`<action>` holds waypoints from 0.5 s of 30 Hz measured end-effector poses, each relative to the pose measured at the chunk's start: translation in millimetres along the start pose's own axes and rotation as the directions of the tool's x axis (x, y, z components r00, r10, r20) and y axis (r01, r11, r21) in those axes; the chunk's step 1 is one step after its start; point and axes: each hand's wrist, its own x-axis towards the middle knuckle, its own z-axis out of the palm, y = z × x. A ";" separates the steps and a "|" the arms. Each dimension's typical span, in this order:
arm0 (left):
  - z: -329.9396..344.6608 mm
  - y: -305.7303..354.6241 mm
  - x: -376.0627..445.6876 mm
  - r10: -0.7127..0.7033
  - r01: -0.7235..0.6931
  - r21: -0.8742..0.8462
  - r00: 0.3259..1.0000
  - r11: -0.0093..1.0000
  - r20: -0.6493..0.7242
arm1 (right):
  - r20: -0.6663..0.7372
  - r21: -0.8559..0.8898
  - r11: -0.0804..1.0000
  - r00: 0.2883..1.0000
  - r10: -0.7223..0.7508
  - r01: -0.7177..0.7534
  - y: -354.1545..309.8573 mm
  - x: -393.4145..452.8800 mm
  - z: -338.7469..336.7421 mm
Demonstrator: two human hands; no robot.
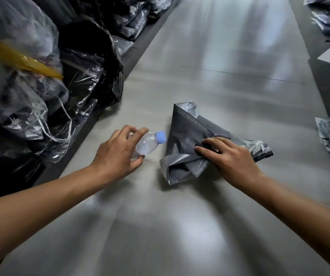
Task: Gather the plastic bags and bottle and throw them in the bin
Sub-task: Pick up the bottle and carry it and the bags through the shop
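Grasping bottle: left hand | right hand pinching bag | open floor ahead

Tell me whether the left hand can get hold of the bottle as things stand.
Probably yes. The left hand is already curled around the clear bottle on the floor, fingers over its body, nothing between them. The right hand is busy on the grey plastic bag.

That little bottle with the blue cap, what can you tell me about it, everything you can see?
The bottle is small, of clear plastic, with a light blue screw cap closed on it. It looks empty or nearly so. It lies tilted, cap pointing up and to the right, over the grey floor. The left hand wraps its lower half, thumb beneath and fingers above. The grey plastic bag lies just to its right.
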 end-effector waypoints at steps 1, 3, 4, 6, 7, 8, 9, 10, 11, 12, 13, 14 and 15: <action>-0.6 3.2 4.3 0.019 -0.019 0.007 1.000 1.000 0.003 | -0.007 0.000 1.000 1.000 0.001 -0.001 0.8 -0.1 -1.5; -2.7 10.6 15.8 0.063 -0.063 0.019 0.998 0.998 -0.008 | -0.018 -0.009 1.000 1.000 0.015 -0.015 2.7 1.7 -5.7; -3.9 15.0 22.7 0.086 -0.086 0.026 0.996 0.996 -0.017 | -0.025 -0.012 0.999 0.999 0.033 -0.034 3.7 2.7 -8.3; -6.4 26.7 38.8 0.121 -0.120 0.031 0.992 0.992 -0.036 | -0.050 -0.017 0.996 0.995 0.083 -0.084 4.9 3.4 -16.9; -6.7 31.8 45.5 0.133 -0.131 0.032 0.990 0.991 -0.043 | -0.062 -0.021 0.994 0.993 0.103 -0.104 4.7 3.0 -21.6; -7.5 38.2 52.3 0.143 -0.141 0.035 0.989 0.989 -0.045 | -0.070 -0.024 0.991 0.989 0.129 -0.131 5.7 1.9 -28.0; -9.2 42.5 56.7 0.144 -0.142 0.042 0.988 0.989 -0.051 | -0.080 -0.011 0.987 0.984 0.159 -0.160 5.0 0.5 -33.9; -14.2 49.2 63.1 0.137 -0.135 0.044 0.989 0.990 -0.056 | -0.094 -0.005 0.981 0.977 0.192 -0.194 6.6 -0.7 -44.8; -19.3 52.2 66.4 0.130 -0.127 0.053 0.990 0.990 -0.058 | -0.104 0.002 0.973 0.968 0.229 -0.230 3.7 0.1 -52.9; -27.5 57.6 71.3 0.134 -0.130 0.059 0.990 0.990 -0.054 | -0.109 0.007 0.962 0.956 0.271 -0.271 2.8 0.7 -63.6; -42.3 65.7 78.3 0.141 -0.138 0.058 0.989 0.989 -0.048 | -0.105 0.017 0.948 0.942 0.318 -0.318 3.2 2.9 -81.5; -58.7 72.0 84.8 0.146 -0.143 0.057 0.989 0.988 -0.039 | -0.108 0.034 0.933 0.927 0.360 -0.358 1.6 6.4 -98.1; -76.9 78.4 92.0 0.152 -0.150 0.055 0.988 0.987 -0.041 | -0.121 0.047 0.918 0.910 0.397 -0.394 -1.2 11.5 -115.4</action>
